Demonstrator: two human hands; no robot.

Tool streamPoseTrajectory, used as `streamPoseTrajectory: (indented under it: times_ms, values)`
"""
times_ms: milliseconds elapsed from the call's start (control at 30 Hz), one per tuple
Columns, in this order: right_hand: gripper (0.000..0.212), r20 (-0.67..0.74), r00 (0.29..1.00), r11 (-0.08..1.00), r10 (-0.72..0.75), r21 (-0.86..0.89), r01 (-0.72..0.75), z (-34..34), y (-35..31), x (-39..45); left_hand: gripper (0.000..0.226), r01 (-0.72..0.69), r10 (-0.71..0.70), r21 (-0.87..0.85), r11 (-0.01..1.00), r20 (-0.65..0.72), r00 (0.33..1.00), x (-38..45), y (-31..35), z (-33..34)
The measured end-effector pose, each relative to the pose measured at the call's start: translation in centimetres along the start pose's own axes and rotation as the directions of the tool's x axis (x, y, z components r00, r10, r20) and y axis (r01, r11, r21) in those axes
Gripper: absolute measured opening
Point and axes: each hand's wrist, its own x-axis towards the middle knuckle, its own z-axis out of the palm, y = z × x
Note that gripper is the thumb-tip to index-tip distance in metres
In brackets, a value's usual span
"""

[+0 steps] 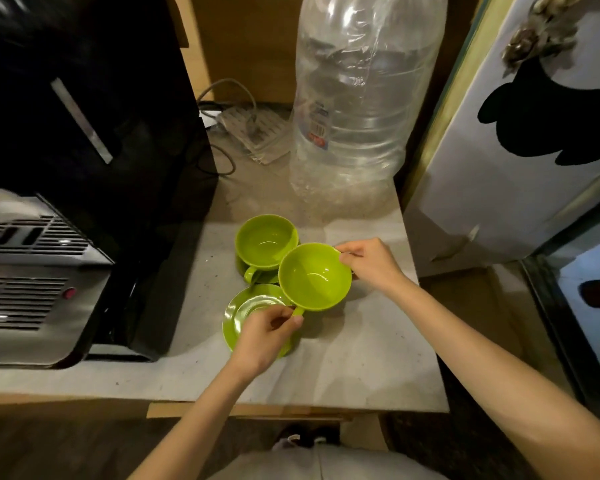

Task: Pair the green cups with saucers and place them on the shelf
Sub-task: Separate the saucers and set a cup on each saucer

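Two green cups and green saucers are on the grey counter (361, 358). The far cup (265, 239) sits on its own saucer (267, 279), handle toward me. The near cup (314, 277) is raised and held by both hands: my left hand (265, 336) pinches its handle, my right hand (369, 263) grips the far right rim. Beneath and to the left of this cup lies a bare green saucer (243, 311), partly hidden by my left hand.
A black and silver coffee machine (66, 202) fills the left side. A big clear plastic water bottle (357, 105) stands behind the cups. A white cabinet (520, 150) rises at the right, past the counter's edge. Cables and a power strip (253, 129) lie at the back.
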Motion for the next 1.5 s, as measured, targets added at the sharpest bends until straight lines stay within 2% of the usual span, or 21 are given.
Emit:
streamPoseTrajectory:
  times_ms: [267,700,933,1167,1300,1433,1500]
  values:
    - [0.025,0.123,0.991,0.997,-0.054,-0.042,0.06,4.2,-0.5,-2.0,0.015,0.048,-0.048,0.003,0.999,-0.056,0.997,-4.4,-2.2,-2.7]
    - [0.028,0.189,0.976,0.991,-0.106,-0.055,0.118,6.3,-2.1,-3.4,0.016,0.071,-0.068,0.032,0.997,-0.098,0.993,-6.5,-3.3,-3.9]
    - [0.029,0.197,0.973,0.99,-0.119,-0.055,0.132,7.0,-2.0,-3.6,0.02,0.104,-0.105,-0.015,0.994,-0.126,0.986,-6.8,-3.7,-4.2]
    - [0.032,0.21,0.972,0.994,-0.102,-0.008,0.106,7.2,-1.8,-3.7,0.012,0.128,-0.134,-0.05,0.99,-0.146,0.98,-6.8,-4.0,-4.1]
    - [0.03,0.19,0.979,0.997,-0.075,-0.012,0.079,7.1,-1.6,-3.9,0.01,0.143,-0.15,-0.069,0.987,-0.106,0.983,-6.8,-4.0,-4.7]
    - [0.023,0.08,0.997,0.999,0.017,-0.044,-0.013,6.4,-0.7,-3.9,0.017,0.135,-0.136,-0.022,0.991,-0.213,0.967,-6.7,-3.8,-5.7]
    - [0.02,0.109,0.987,0.993,0.117,-0.025,-0.115,6.1,-0.1,-4.0,0.019,0.13,-0.106,0.067,0.989,-0.287,0.952,-5.8,-3.9,-6.3]
